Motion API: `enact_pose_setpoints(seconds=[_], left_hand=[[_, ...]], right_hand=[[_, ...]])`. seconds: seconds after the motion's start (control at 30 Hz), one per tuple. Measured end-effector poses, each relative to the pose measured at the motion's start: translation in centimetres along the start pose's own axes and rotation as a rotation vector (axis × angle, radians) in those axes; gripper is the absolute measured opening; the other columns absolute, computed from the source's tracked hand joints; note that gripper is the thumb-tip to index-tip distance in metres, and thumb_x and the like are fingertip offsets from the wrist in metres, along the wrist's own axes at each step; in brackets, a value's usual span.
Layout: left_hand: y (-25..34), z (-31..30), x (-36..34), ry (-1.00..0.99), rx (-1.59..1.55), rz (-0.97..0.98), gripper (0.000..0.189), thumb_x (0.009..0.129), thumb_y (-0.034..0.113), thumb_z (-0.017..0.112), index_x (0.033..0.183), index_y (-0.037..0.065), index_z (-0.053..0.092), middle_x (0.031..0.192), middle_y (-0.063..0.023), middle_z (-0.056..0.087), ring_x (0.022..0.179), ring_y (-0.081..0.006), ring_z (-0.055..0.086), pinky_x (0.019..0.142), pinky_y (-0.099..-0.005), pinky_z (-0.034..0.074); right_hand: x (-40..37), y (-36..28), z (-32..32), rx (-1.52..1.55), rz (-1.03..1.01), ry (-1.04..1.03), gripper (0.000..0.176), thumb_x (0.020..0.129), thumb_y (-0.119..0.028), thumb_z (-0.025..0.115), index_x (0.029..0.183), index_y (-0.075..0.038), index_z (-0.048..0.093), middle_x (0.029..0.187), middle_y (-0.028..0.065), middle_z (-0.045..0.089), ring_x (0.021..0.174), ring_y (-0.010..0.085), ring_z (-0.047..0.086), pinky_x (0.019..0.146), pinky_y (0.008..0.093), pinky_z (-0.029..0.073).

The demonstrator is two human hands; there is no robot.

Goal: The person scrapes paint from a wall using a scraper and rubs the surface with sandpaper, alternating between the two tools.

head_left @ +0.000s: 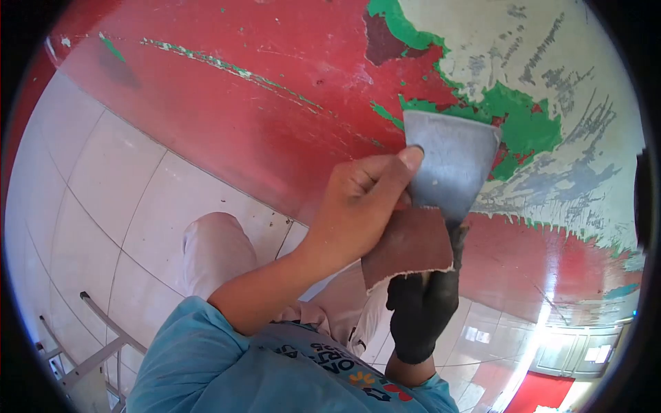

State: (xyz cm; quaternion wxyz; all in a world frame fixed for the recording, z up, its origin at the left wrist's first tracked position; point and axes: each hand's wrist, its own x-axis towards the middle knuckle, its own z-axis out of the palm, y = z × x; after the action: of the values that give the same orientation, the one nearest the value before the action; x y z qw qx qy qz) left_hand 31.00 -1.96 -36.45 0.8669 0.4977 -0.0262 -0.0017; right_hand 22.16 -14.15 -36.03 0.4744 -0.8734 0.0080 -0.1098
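A wide metal scraper (451,165) is held up in front of the wall, its broad blade edge pointing up. My right hand (423,313), in a black glove, is closed around the scraper's handle below the blade. My left hand (354,206) is bare and closed, with its thumb at the left edge of the blade. A torn piece of brown sandpaper (411,244) hangs from under the left fingers and overlaps the glove, hiding part of it. The left fingertips are hidden behind the blade and the sandpaper.
The red wall (275,117) has peeled patches of green paint (527,124) and pale filler (509,48). White floor tiles (124,186) run along its foot. At the lower left is a metal ladder frame (96,358). My bent knee (219,244) is close to the wall.
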Motion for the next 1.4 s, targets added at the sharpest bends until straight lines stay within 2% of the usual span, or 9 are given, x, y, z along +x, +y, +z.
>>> enact_pose_setpoints(seconds=[0.07, 0.17, 0.23, 0.27, 0.33, 0.43, 0.57, 0.73, 1.4], left_hand=[[0.3, 0.0, 0.1, -0.026, 0.061, 0.021, 0.033, 0.088, 0.033, 0.051, 0.072, 0.005, 0.058, 0.060, 0.0010, 0.054, 0.051, -0.0018, 0.045, 0.047, -0.0177, 0.033], [1.0, 0.4, 0.7, 0.055, -0.119, -0.030, 0.044, 0.087, 0.037, 0.051, 0.060, 0.003, 0.053, 0.055, 0.0033, 0.046, 0.054, -0.0035, 0.041, 0.050, -0.0215, 0.032], [0.4, 0.3, 0.7, 0.059, -0.131, -0.003, 0.044, 0.087, 0.037, 0.051, 0.060, 0.003, 0.053, 0.055, 0.0033, 0.045, 0.053, -0.0037, 0.040, 0.050, -0.0214, 0.033], [0.5, 0.2, 0.6, 0.059, -0.129, 0.000, 0.044, 0.087, 0.037, 0.051, 0.060, 0.003, 0.053, 0.055, 0.0033, 0.045, 0.053, -0.0037, 0.040, 0.050, -0.0214, 0.033], [0.8, -0.1, 0.4, 0.025, 0.072, 0.048, 0.043, 0.087, 0.037, 0.050, 0.061, 0.003, 0.053, 0.055, 0.0030, 0.045, 0.053, -0.0038, 0.041, 0.050, -0.0214, 0.032], [2.0, 0.0, 1.3, 0.082, -0.113, 0.039, 0.043, 0.087, 0.036, 0.051, 0.061, 0.002, 0.054, 0.055, 0.0023, 0.046, 0.054, -0.0040, 0.042, 0.050, -0.0215, 0.033], [1.2, -0.1, 0.8, 0.087, -0.017, 0.008, 0.042, 0.087, 0.034, 0.051, 0.061, 0.002, 0.053, 0.055, 0.0023, 0.046, 0.054, -0.0040, 0.042, 0.050, -0.0217, 0.033], [1.9, 0.4, 1.0, 0.070, -0.200, -0.011, 0.041, 0.087, 0.033, 0.051, 0.058, 0.004, 0.052, 0.053, 0.0031, 0.044, 0.052, -0.0036, 0.040, 0.048, -0.0219, 0.031], [0.8, 0.3, 0.4, 0.041, -0.113, -0.031, 0.046, 0.087, 0.041, 0.049, 0.058, 0.005, 0.052, 0.054, 0.0037, 0.045, 0.052, -0.0043, 0.041, 0.049, -0.0213, 0.031]], right_hand=[[0.2, -0.6, 0.0, -0.046, -0.040, 0.020, 0.063, 0.071, -0.003, 0.057, 0.128, 0.007, 0.031, 0.116, 0.0257, 0.049, 0.089, 0.0356, 0.057, 0.077, 0.0354, 0.045], [1.2, -2.5, 0.3, -0.046, 0.127, -0.059, 0.058, 0.073, -0.004, 0.056, 0.126, 0.006, 0.034, 0.114, 0.0254, 0.050, 0.095, 0.0368, 0.055, 0.078, 0.0371, 0.044], [1.2, -1.6, 0.9, -0.221, -0.271, 0.058, 0.055, 0.074, -0.004, 0.055, 0.125, 0.006, 0.037, 0.111, 0.0253, 0.051, 0.093, 0.0371, 0.056, 0.076, 0.0363, 0.044], [1.0, -1.7, 0.9, -0.218, -0.273, 0.059, 0.055, 0.074, -0.004, 0.055, 0.125, 0.006, 0.037, 0.111, 0.0253, 0.051, 0.093, 0.0371, 0.056, 0.076, 0.0363, 0.044], [0.4, -1.8, 0.7, -0.086, -0.040, 0.061, 0.054, 0.074, -0.004, 0.055, 0.124, 0.006, 0.037, 0.110, 0.0266, 0.051, 0.097, 0.0385, 0.053, 0.078, 0.0361, 0.044], [1.8, -3.8, 0.4, -0.111, 0.088, -0.101, 0.053, 0.074, -0.004, 0.054, 0.124, 0.006, 0.037, 0.113, 0.0263, 0.050, 0.100, 0.0387, 0.052, 0.081, 0.0355, 0.043], [0.8, -2.0, 0.7, -0.294, -0.123, -0.025, 0.049, 0.075, -0.005, 0.054, 0.121, 0.007, 0.040, 0.112, 0.0254, 0.051, 0.101, 0.0386, 0.052, 0.082, 0.0358, 0.043], [1.2, -3.9, 0.8, -0.160, 0.087, -0.010, 0.041, 0.078, -0.008, 0.054, 0.116, 0.006, 0.045, 0.110, 0.0251, 0.053, 0.096, 0.0382, 0.055, 0.079, 0.0369, 0.044], [0.8, -3.0, 0.7, -0.318, -0.087, -0.078, 0.046, 0.077, -0.007, 0.055, 0.119, 0.006, 0.042, 0.111, 0.0224, 0.053, 0.098, 0.0350, 0.055, 0.081, 0.0348, 0.043]])
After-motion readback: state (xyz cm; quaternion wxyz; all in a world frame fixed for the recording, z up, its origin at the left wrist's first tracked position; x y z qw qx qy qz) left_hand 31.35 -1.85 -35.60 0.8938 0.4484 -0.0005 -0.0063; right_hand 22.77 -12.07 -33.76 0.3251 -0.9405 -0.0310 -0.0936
